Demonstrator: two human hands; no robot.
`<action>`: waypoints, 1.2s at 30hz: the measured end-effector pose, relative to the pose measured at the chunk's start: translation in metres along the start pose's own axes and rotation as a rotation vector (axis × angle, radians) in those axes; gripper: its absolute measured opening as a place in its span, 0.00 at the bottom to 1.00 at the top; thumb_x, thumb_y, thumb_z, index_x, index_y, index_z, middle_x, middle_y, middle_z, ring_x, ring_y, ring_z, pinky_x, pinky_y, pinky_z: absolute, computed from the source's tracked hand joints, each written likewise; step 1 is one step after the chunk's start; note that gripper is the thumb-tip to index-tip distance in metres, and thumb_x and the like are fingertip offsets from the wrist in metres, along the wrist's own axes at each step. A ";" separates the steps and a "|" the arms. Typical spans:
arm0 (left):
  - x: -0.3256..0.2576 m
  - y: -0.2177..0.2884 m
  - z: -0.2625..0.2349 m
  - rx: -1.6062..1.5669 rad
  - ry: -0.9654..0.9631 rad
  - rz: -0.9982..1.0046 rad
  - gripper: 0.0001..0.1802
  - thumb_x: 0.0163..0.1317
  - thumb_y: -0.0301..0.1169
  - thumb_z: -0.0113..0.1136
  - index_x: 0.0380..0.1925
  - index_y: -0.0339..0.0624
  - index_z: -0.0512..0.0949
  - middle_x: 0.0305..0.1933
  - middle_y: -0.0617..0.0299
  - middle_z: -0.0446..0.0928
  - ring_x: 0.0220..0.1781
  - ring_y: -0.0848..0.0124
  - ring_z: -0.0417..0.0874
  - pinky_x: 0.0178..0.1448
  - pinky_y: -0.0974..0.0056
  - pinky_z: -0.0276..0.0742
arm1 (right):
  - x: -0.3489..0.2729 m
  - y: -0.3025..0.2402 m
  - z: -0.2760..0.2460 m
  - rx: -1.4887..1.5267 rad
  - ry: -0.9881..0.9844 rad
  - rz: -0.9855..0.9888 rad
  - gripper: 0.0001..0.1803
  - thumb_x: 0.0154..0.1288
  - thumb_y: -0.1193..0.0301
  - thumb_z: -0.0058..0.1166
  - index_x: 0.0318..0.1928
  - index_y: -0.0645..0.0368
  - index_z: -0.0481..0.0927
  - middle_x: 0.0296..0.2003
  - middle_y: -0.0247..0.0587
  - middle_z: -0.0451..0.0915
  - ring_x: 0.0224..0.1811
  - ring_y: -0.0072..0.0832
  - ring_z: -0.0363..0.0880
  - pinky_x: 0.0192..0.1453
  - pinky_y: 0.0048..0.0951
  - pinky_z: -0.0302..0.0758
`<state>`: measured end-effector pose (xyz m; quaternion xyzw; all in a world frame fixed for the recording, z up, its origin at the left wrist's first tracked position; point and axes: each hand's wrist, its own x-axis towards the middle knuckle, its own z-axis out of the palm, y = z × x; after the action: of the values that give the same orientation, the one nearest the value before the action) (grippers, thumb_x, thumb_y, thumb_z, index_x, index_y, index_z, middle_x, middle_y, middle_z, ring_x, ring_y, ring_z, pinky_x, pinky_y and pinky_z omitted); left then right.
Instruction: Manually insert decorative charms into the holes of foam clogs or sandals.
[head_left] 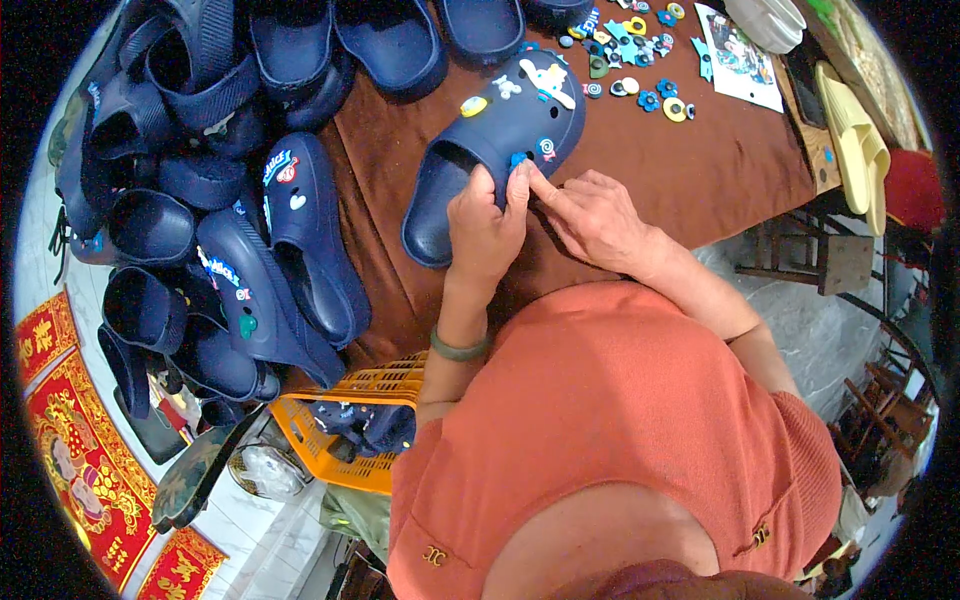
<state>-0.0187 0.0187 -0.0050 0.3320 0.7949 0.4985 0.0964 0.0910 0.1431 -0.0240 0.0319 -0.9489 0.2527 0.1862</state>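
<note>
A navy clog (528, 112) lies on the brown cloth in front of me, its heel toward my left. Several charms sit on its upper, among them a white figure charm (548, 80), a yellow oval charm (473, 106) and a round swirl charm (545, 150). My left hand (485, 222) is closed on the clog's side, its thumb by a small blue charm (517, 159). My right hand (600, 218) has its index fingertip at that same charm, the other fingers curled. The fingertips partly hide the charm.
Loose charms (630, 50) lie scattered on the brown cloth (640, 170) at the far right, beside a printed sheet (738, 60). Many navy clogs (315, 240) crowd the left. An orange basket (350, 470) holds more clogs. Yellow slippers (855, 140) are at the right edge.
</note>
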 end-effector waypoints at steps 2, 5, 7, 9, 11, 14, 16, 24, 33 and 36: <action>-0.001 -0.003 0.000 0.020 0.007 0.011 0.12 0.66 0.34 0.56 0.32 0.34 0.75 0.27 0.43 0.78 0.29 0.47 0.81 0.31 0.53 0.74 | 0.004 0.000 -0.004 -0.027 -0.023 -0.013 0.33 0.58 0.72 0.53 0.66 0.62 0.63 0.21 0.37 0.74 0.26 0.35 0.75 0.35 0.37 0.69; -0.001 -0.007 -0.004 0.111 -0.054 -0.023 0.13 0.68 0.35 0.54 0.38 0.34 0.77 0.32 0.50 0.82 0.31 0.62 0.83 0.36 0.61 0.75 | 0.009 0.004 -0.006 -0.069 -0.044 -0.039 0.32 0.57 0.73 0.53 0.64 0.63 0.65 0.21 0.38 0.75 0.26 0.36 0.75 0.35 0.37 0.69; -0.001 -0.010 -0.006 0.118 -0.073 -0.052 0.13 0.69 0.36 0.53 0.38 0.34 0.77 0.32 0.49 0.82 0.31 0.62 0.83 0.36 0.61 0.75 | 0.013 0.005 -0.007 -0.079 -0.044 -0.060 0.31 0.56 0.73 0.53 0.63 0.63 0.66 0.21 0.38 0.75 0.25 0.36 0.76 0.35 0.37 0.69; -0.001 -0.010 -0.006 0.127 -0.092 -0.081 0.14 0.69 0.36 0.53 0.38 0.34 0.77 0.32 0.49 0.82 0.31 0.62 0.82 0.36 0.61 0.75 | 0.016 0.006 -0.008 -0.049 -0.049 -0.046 0.29 0.57 0.73 0.53 0.61 0.63 0.68 0.20 0.38 0.74 0.25 0.36 0.75 0.34 0.37 0.70; 0.000 -0.007 -0.004 0.067 -0.009 -0.033 0.14 0.68 0.36 0.55 0.38 0.33 0.78 0.30 0.53 0.81 0.30 0.69 0.80 0.34 0.63 0.74 | 0.016 0.007 -0.003 -0.035 -0.012 -0.056 0.29 0.57 0.73 0.53 0.61 0.64 0.68 0.20 0.38 0.74 0.24 0.36 0.75 0.33 0.37 0.71; 0.005 0.000 -0.004 -0.061 0.000 -0.084 0.13 0.67 0.35 0.57 0.36 0.33 0.78 0.30 0.59 0.81 0.29 0.75 0.77 0.34 0.65 0.73 | 0.014 0.007 0.002 -0.023 0.038 -0.051 0.30 0.56 0.74 0.53 0.62 0.63 0.68 0.20 0.38 0.74 0.24 0.36 0.75 0.32 0.38 0.71; 0.006 0.000 -0.006 -0.064 -0.012 -0.113 0.12 0.66 0.34 0.58 0.36 0.33 0.78 0.27 0.58 0.79 0.27 0.75 0.75 0.31 0.65 0.72 | 0.011 0.009 0.004 -0.025 0.053 -0.042 0.31 0.56 0.74 0.53 0.63 0.61 0.68 0.20 0.38 0.74 0.24 0.36 0.75 0.32 0.39 0.72; 0.002 -0.001 -0.004 -0.179 -0.024 -0.120 0.11 0.67 0.32 0.57 0.39 0.33 0.79 0.22 0.62 0.75 0.24 0.81 0.69 0.27 0.68 0.68 | 0.013 0.013 0.007 0.198 0.265 0.026 0.26 0.56 0.76 0.55 0.59 0.52 0.75 0.21 0.38 0.72 0.23 0.37 0.72 0.31 0.37 0.71; 0.003 -0.002 -0.007 -0.227 -0.067 -0.128 0.10 0.68 0.28 0.55 0.42 0.32 0.79 0.39 0.64 0.81 0.40 0.79 0.77 0.45 0.71 0.74 | 0.035 0.019 -0.018 0.007 0.308 -0.110 0.16 0.52 0.72 0.61 0.45 0.53 0.81 0.33 0.37 0.73 0.37 0.35 0.73 0.41 0.35 0.70; 0.002 -0.010 -0.004 -0.241 -0.026 -0.079 0.10 0.68 0.31 0.54 0.39 0.33 0.79 0.31 0.60 0.78 0.32 0.78 0.74 0.36 0.68 0.71 | 0.052 0.022 -0.029 -0.007 0.254 -0.171 0.10 0.52 0.69 0.62 0.37 0.52 0.82 0.33 0.36 0.74 0.39 0.35 0.72 0.45 0.37 0.68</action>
<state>-0.0266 0.0146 -0.0111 0.2926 0.7406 0.5819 0.1654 0.0494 0.1785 0.0080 0.0796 -0.9126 0.2345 0.3255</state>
